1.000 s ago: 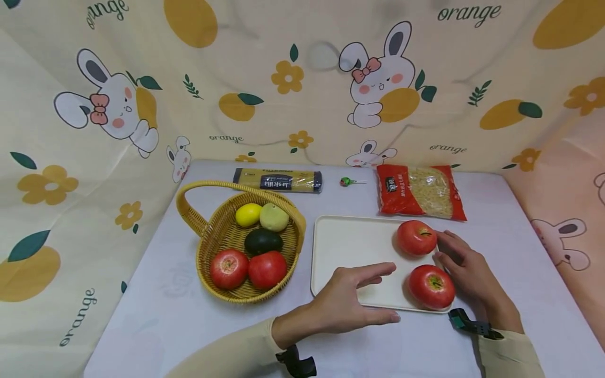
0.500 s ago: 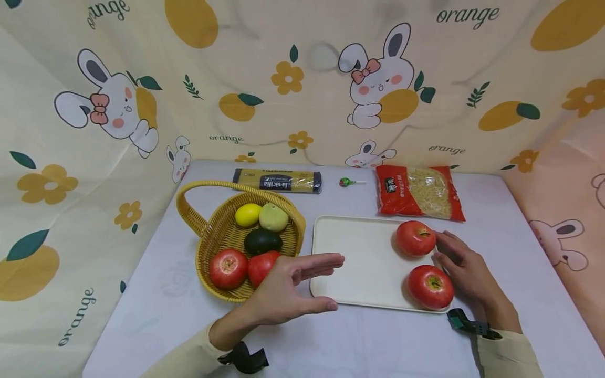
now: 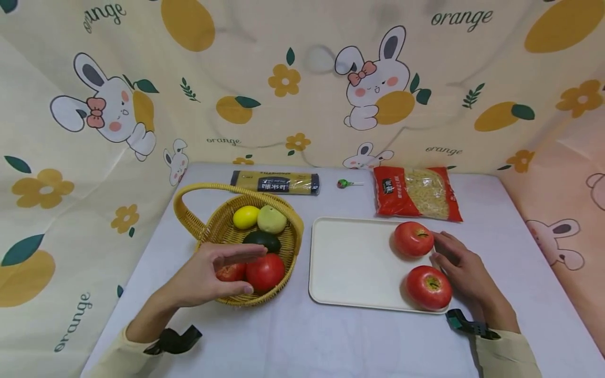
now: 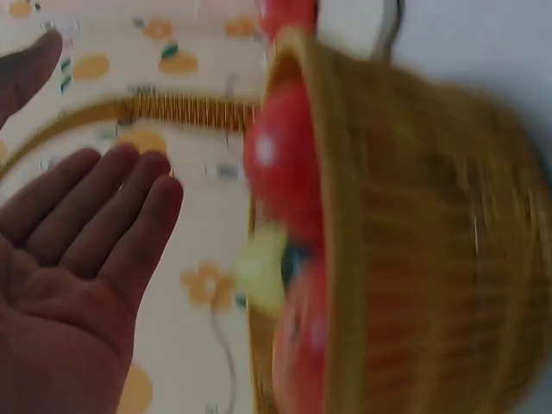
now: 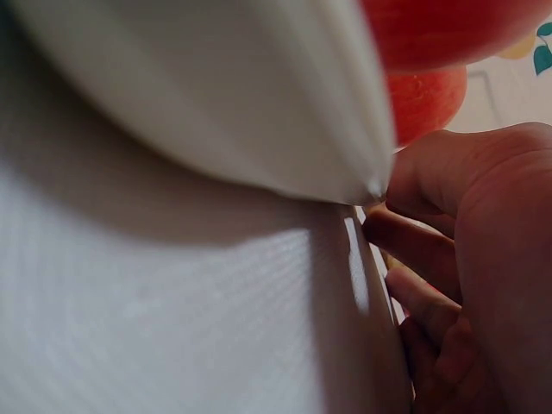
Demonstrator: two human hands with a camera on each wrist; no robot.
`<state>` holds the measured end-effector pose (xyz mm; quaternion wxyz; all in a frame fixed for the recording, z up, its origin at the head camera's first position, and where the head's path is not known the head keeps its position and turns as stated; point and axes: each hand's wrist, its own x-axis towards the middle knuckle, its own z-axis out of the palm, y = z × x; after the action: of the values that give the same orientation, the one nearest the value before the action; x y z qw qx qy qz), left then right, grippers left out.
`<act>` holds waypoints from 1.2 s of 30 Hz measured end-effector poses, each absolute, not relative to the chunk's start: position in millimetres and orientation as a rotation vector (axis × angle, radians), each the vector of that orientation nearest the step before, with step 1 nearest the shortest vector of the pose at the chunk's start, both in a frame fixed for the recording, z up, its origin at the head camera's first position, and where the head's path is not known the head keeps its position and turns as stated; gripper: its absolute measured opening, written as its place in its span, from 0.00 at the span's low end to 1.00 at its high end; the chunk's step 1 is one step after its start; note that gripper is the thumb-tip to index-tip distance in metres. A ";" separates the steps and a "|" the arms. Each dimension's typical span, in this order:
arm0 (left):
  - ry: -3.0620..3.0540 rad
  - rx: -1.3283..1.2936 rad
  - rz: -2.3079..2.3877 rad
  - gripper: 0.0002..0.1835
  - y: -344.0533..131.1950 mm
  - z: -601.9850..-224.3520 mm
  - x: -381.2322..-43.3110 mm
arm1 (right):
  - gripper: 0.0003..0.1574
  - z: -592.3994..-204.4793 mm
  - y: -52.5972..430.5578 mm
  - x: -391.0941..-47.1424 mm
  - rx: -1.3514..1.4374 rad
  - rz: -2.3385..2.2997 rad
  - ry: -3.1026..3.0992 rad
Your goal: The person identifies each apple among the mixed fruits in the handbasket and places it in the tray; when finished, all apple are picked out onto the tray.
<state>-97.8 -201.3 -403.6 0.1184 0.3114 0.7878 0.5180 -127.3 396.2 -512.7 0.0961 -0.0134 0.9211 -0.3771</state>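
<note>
My left hand [image 3: 203, 275] hovers over the front left of the wicker basket [image 4: 423, 216], fingers straight and thumb apart, holding nothing. Inside the basket lie two red apples [image 3: 266, 273], one partly hidden behind this hand. A dark green avocado [image 3: 262, 240], a lemon [image 3: 246, 217] and a pale green round fruit [image 3: 271, 219] lie behind them. My right hand [image 3: 465, 268] rests beside the right edge of the white tray [image 3: 352, 262], thumb and fingertips at the rim in the right wrist view. On the tray's right end sit two more apples, a rear one [image 3: 413, 239] and a front one [image 3: 428, 287].
A spaghetti packet [image 3: 276, 182] lies behind the basket, near the table's back edge. To its right are a small lollipop [image 3: 348, 184] and a red bag of dry pasta [image 3: 418, 193]. The basket's tall handle [image 3: 189, 218] arches over its left and rear side.
My left hand has moved left from above the tray's front to the basket, staying spread and holding nothing. The right hand, tray and apples have kept their places.
</note>
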 end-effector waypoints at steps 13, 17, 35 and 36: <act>2.688 0.706 0.988 0.34 -250.7 -397.8 -105.8 | 0.46 -513.6 396.9 -126.8 -0.069 -1.133 2.742; 2.714 0.731 0.809 0.34 -248.2 -402.2 -108.1 | 0.46 -514.5 398.0 -126.5 -0.073 -1.133 2.747; 2.733 0.702 0.644 0.42 -234.8 -420.4 -110.7 | 0.46 -513.2 397.9 -125.8 -0.033 -1.138 2.726; 2.731 0.699 0.643 0.42 -234.3 -421.2 -111.4 | 0.46 -513.3 397.9 -125.9 -0.033 -1.138 2.727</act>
<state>-111.4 -234.3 -421.2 0.1250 0.2398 0.9372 0.2206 -125.9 397.9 -513.3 0.0932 -0.0111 0.9188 -0.3833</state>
